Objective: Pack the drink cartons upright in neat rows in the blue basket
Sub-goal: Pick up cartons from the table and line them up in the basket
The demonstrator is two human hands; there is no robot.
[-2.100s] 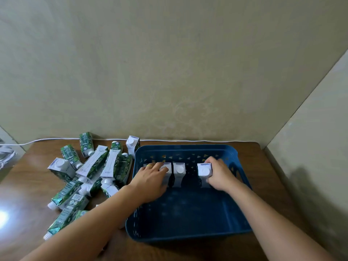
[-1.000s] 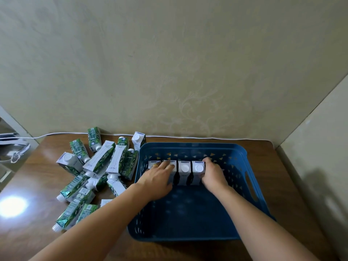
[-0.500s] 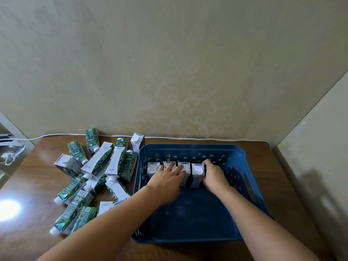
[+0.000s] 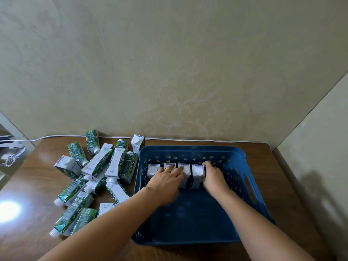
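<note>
Four cartons (image 4: 196,174) stand in a row at the blue basket's (image 4: 243,185) 12 o'clock end. Left hand (image 4: 165,182) rests flat on their caps; right hand (image 4: 213,176) grasps the end carton's side. Likely stiff, weighty, slick — best held by opposite flat sides.

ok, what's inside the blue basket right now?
Four upright cartons in a row near the basket's far wall. The left hand lies over the middle ones, hiding part of them; the right hand holds the rightmost. The rest of the floor is bare.
</note>
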